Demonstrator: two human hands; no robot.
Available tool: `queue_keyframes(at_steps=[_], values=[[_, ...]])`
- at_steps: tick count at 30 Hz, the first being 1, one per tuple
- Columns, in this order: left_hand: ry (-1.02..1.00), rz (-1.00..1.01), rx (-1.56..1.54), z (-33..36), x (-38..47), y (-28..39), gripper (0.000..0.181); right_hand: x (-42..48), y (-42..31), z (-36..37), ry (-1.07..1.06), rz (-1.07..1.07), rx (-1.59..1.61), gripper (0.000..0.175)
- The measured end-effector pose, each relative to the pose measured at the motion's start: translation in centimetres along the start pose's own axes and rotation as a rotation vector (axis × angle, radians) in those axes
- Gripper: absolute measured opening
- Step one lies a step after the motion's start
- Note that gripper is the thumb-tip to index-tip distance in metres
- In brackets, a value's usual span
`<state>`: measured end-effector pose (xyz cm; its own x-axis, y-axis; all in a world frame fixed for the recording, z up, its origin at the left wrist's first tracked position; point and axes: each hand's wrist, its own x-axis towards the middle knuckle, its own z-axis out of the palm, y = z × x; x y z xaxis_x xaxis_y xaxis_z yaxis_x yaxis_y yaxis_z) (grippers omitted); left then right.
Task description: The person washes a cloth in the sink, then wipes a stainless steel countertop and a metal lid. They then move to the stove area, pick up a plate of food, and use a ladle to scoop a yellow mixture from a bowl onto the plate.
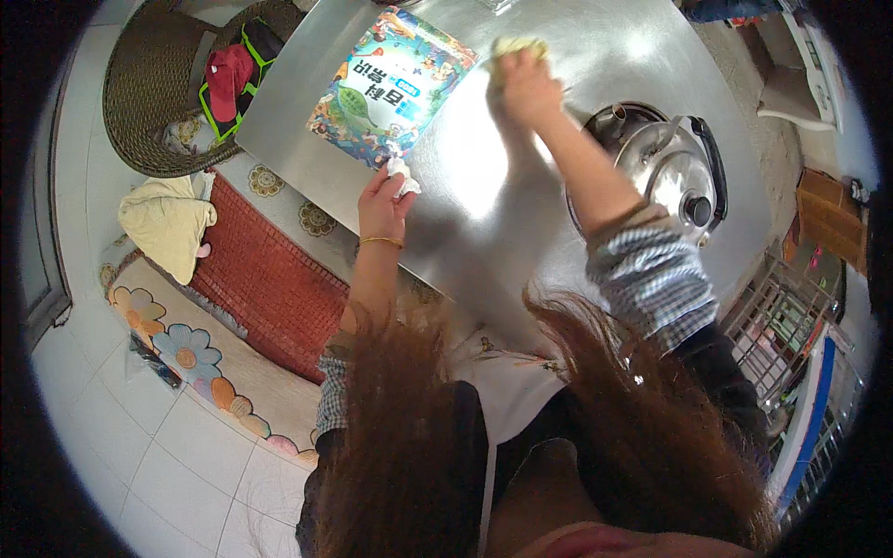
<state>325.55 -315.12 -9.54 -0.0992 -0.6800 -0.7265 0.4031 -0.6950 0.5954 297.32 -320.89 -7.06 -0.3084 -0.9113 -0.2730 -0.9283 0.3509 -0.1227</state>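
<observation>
On the shiny metal tabletop (460, 230), my right hand (527, 87) presses a pale yellow cloth (520, 47); both are slightly blurred. My left hand (384, 202) pinches a crumpled white tissue (403, 178) at the table's near left edge. Just beyond that tissue lies a colourful illustrated book (391, 91), its cover bearing writing that looks upside down from here. To the right of my right forearm stands a stainless steel kettle (673, 174) with a black handle. Its spout points away from me.
A wicker chair (150, 91) at the far left holds a red cap (229, 80) and a black-and-green bag. Nearer, a beige cloth (167, 223) lies on a bench with a red woven mat (258, 279). A metal rack (774, 314) stands at right. My hair hangs low in view.
</observation>
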Motion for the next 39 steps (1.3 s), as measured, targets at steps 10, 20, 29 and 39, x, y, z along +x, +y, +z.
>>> queue_keyframes(at_steps=[10, 20, 29, 39], values=[[-0.068, 0.13, 0.02, -3.7, -1.2, 5.3, 0.033, -28.6, -4.3, 11.1, -0.032, -0.8, 0.179, 0.026], [0.106, 0.177, 0.015, -12.4, -9.8, 3.4, 0.034, -31.1, 8.8, 11.0, -0.354, -1.069, -0.061, 0.032], [0.063, 0.276, 0.265, -4.3, -15.2, 2.3, 0.031, -16.0, -5.5, 9.4, 0.298, -0.683, 0.049, 0.036], [-0.187, 0.19, 0.393, 6.5, -22.0, -12.0, 0.028, -53.0, 18.8, 12.9, -0.043, -0.756, 0.361, 0.03]])
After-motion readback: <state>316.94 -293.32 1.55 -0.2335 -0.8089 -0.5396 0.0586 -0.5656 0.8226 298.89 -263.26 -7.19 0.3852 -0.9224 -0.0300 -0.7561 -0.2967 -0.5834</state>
